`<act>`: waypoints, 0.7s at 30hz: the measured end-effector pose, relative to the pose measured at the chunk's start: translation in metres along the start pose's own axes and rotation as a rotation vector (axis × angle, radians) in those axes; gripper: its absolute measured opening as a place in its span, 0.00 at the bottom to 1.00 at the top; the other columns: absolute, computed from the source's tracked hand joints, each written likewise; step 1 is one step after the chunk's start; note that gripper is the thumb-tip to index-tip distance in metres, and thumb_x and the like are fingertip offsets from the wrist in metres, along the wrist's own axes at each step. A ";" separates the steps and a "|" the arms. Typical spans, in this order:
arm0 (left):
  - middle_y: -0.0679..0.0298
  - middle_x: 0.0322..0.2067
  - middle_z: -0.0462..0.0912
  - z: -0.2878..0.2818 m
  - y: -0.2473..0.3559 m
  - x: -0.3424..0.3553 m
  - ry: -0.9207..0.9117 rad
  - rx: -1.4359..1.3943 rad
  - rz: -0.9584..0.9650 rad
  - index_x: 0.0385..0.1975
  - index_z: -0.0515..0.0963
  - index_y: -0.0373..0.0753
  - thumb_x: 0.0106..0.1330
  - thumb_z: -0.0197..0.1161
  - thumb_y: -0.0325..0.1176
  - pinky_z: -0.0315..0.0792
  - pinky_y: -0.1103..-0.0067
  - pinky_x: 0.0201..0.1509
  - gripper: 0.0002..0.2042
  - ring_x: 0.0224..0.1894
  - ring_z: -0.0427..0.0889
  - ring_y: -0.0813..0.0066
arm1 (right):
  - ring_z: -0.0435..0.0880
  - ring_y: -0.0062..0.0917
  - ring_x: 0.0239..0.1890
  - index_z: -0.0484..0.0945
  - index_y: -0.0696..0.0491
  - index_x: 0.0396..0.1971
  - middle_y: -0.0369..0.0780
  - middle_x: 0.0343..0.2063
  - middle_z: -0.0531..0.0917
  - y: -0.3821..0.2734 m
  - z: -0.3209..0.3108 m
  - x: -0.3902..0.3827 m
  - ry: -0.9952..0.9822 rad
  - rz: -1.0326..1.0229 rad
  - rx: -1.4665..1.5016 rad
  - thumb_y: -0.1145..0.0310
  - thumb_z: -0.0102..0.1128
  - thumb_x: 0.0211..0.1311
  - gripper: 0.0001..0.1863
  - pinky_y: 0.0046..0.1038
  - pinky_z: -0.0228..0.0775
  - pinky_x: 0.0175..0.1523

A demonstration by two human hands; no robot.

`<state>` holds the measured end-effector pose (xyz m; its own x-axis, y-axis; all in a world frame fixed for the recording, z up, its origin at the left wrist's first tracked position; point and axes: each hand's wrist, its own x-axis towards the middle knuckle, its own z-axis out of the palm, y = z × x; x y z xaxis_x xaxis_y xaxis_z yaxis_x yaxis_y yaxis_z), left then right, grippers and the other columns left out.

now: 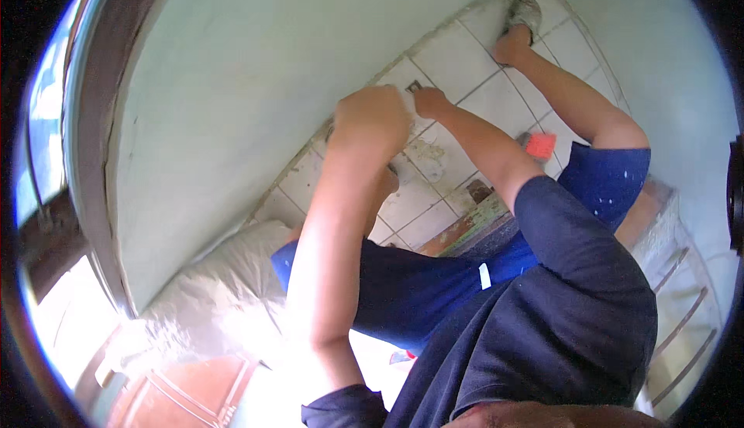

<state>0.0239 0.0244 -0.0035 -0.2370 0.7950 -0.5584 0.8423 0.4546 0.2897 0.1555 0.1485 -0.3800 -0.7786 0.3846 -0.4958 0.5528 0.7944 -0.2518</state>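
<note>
- The left hand (373,115) is curled, knuckles toward the camera, over the white tiled floor (453,60) right beside the pale wall (256,79); whether its fingers grip anything cannot be told.
- The right hand (428,101) sits just beside the left hand, fingers pinched together at a small dark metal piece (414,85) lying on a tile next to the wall.
- An orange-red block (540,145) lies on the tiles farther from the wall, by the person's knee.
- A white sack (232,273) leans along the wall's base.
</note>
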 end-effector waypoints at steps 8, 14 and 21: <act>0.49 0.38 0.87 0.008 0.017 0.007 -0.032 0.104 0.016 0.36 0.85 0.33 0.64 0.66 0.42 0.80 0.64 0.45 0.16 0.42 0.86 0.52 | 0.86 0.48 0.37 0.78 0.56 0.47 0.54 0.32 0.85 0.010 0.041 -0.111 -0.080 0.148 0.090 0.70 0.50 0.64 0.14 0.46 0.79 0.43; 0.51 0.37 0.87 0.013 0.027 0.000 -0.072 0.085 0.018 0.38 0.85 0.34 0.66 0.64 0.48 0.79 0.65 0.45 0.19 0.41 0.86 0.53 | 0.86 0.47 0.37 0.82 0.58 0.36 0.54 0.32 0.85 0.018 0.040 -0.140 0.010 0.050 0.098 0.73 0.52 0.59 0.11 0.44 0.79 0.45; 0.47 0.37 0.86 0.001 0.019 -0.004 -0.015 -0.007 0.071 0.36 0.84 0.32 0.68 0.62 0.51 0.78 0.60 0.46 0.22 0.41 0.85 0.50 | 0.86 0.44 0.37 0.81 0.57 0.32 0.50 0.31 0.85 0.015 0.035 -0.142 0.111 0.049 0.015 0.71 0.51 0.60 0.10 0.44 0.79 0.43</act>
<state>0.0417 0.0300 0.0033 -0.1698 0.8191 -0.5479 0.8534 0.4003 0.3339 0.2847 0.0893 -0.3423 -0.7779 0.4735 -0.4130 0.5950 0.7664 -0.2420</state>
